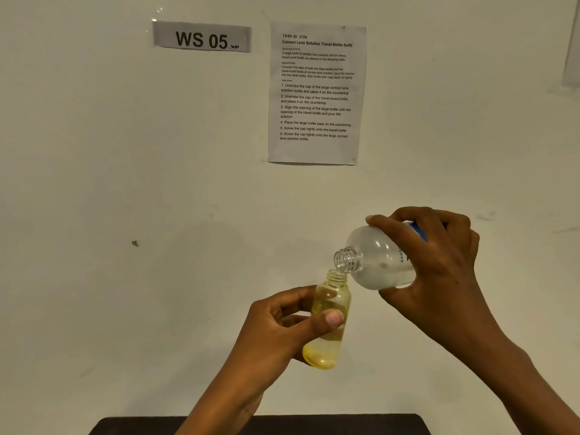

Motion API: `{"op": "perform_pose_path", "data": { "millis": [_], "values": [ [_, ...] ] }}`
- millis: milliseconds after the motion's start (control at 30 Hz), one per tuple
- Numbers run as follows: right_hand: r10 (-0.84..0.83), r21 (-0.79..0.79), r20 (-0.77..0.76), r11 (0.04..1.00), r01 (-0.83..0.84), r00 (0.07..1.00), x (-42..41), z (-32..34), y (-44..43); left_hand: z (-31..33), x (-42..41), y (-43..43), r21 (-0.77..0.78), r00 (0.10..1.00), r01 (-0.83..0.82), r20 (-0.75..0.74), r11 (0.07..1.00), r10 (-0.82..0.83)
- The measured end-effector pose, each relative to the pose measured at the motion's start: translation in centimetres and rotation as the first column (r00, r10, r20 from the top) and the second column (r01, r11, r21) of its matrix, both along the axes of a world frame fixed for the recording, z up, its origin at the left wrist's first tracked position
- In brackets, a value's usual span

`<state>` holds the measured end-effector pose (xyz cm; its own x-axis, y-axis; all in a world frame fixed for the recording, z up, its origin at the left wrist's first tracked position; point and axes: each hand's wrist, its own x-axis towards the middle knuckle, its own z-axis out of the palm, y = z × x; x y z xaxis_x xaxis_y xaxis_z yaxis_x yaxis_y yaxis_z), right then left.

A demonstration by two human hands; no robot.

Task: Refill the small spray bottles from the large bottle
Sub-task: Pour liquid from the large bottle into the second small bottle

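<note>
My left hand (282, 328) grips a small yellow-tinted bottle (329, 321) with no cap, held nearly upright in the air, its thumb across the front. My right hand (439, 265) holds the large clear bottle (376, 259) tilted down to the left, a blue label showing under the fingers. The large bottle's open threaded neck (345, 260) rests right over the small bottle's mouth (337, 274). Clear liquid lies in the large bottle's lower side. Liquid fills part of the small bottle.
A white wall fills the view, with a "WS 05" sign (202, 37) and a printed task sheet (315, 94) taped on it. A dark table edge (257, 425) shows at the bottom. No caps are visible.
</note>
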<state>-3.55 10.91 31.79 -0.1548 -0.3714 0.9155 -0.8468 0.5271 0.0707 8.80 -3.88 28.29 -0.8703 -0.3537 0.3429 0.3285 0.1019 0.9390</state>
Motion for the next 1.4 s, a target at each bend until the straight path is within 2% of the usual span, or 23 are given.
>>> {"op": "perform_pose_path", "data": {
  "millis": [1400],
  "values": [
    [0.001, 0.002, 0.003, 1.0, -0.001, 1.0, 0.02, -0.1, 0.11, -0.22, -0.2, 0.02, -0.016, 1.0, 0.0, 0.018, 1.0, 0.0]
  ]
}}
